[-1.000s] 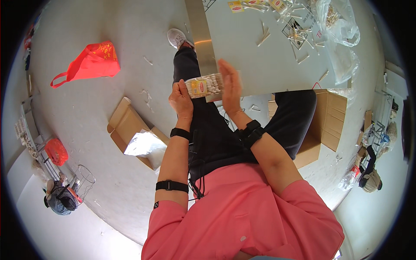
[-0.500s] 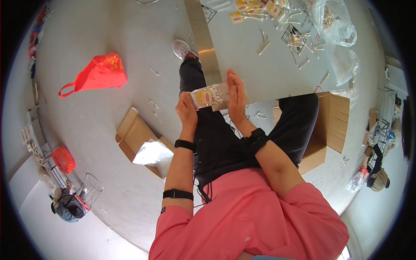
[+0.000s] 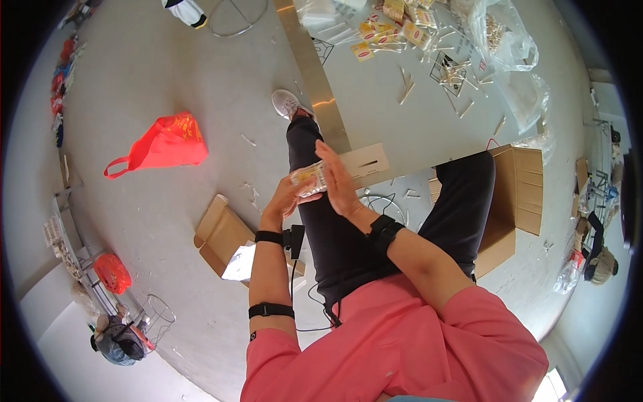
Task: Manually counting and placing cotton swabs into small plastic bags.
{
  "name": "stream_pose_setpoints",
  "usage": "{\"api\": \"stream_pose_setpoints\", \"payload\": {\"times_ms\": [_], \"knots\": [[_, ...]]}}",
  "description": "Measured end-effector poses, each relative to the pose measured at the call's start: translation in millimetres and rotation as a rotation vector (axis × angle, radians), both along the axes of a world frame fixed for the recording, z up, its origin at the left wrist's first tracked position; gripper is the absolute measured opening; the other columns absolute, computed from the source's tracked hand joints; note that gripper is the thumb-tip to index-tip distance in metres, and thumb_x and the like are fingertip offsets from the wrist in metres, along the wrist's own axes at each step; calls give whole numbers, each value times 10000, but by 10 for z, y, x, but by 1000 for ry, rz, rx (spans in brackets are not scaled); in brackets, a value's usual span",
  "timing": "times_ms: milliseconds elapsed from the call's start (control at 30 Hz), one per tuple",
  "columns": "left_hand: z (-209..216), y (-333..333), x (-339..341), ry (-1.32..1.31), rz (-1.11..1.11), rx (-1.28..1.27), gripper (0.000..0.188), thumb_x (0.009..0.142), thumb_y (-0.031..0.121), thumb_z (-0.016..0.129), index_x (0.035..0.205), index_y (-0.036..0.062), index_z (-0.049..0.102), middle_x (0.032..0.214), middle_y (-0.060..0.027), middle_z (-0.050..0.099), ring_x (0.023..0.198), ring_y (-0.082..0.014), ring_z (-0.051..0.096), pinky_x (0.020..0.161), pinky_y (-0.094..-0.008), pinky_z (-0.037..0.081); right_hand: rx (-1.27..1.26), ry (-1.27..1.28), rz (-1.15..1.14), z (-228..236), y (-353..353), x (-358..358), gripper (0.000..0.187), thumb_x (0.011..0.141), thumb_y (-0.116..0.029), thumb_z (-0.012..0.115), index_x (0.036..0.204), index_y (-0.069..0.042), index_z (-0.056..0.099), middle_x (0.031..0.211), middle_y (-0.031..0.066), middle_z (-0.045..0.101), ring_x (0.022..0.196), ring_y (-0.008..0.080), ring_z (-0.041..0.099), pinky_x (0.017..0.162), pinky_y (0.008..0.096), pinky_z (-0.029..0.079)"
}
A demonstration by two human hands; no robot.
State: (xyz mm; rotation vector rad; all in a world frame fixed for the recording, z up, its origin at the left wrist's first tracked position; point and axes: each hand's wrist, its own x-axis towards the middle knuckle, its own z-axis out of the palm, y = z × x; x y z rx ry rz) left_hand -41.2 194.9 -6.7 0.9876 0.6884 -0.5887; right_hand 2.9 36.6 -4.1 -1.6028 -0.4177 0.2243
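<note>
My left hand (image 3: 284,199) is closed around a small clear pack of cotton swabs (image 3: 306,178) with a yellow-and-red label, held above my left thigh. Flat and with its fingers stretched out, my right hand (image 3: 339,182) lies against the right end of the pack and hides that end. Just beyond the right hand, a pale strip with a dark slot-like mark (image 3: 367,163) lies at the near corner of the grey table (image 3: 375,100). Loose cotton swabs (image 3: 406,86) and several yellow-labelled packs (image 3: 378,32) lie farther back on the table.
A clear plastic bag of swabs (image 3: 495,33) stands at the table's back right. Open cardboard boxes sit on the floor to the left (image 3: 218,231) and under the table's right side (image 3: 526,187). A red bag (image 3: 167,142) lies on the floor at left. Stray swabs litter the floor.
My right hand has moved left and now lies across the pack's end, covering part of it. The pack has come lower and tilted in my left hand. The whole view has shifted slightly.
</note>
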Motion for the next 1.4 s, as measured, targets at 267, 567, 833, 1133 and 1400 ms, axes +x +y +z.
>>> {"api": "stream_pose_setpoints", "payload": {"times_ms": [267,567,833,1133,1400], "knots": [[-185,418,-731,-11,138,-47,498,874,212,677,1293,26,485,1191,-65,584,1052,-198,603,920,-431,523,-3,-28,236,75,414,-386,386,950,-86,426,1330,-20,403,1457,195,341,1312,339,394,1073,382,342],[569,-223,-580,-434,383,-396,524,871,146,673,1343,61,460,1262,-103,574,1126,-270,591,975,-440,491,183,-165,63,1144,-340,119,407,990,-177,369,1347,5,440,1449,188,386,1332,306,390,1087,396,302],[1123,-1193,221,-730,396,-472,464,897,181,647,1319,92,475,1245,-71,579,1178,-228,546,1000,-403,469,-99,6,18,1620,-1285,140,307,886,-27,603,1191,0,577,1116,96,613,938,167,621,767,274,510],[1313,-1716,533,-618,-91,-162,294,869,39,651,1161,42,619,1132,-44,643,1032,-150,609,932,-395,527,5,-175,-149,1593,-1966,337,142,814,16,674,950,-6,641,878,76,632,724,146,644,648,257,524],[1067,-1781,674,-682,-274,169,334,873,38,652,1204,46,608,1103,-15,642,1017,-108,591,896,-256,491,-59,-116,-42,1121,-2105,502,145,836,35,644,973,-8,623,902,70,603,707,146,637,611,247,524]]}}
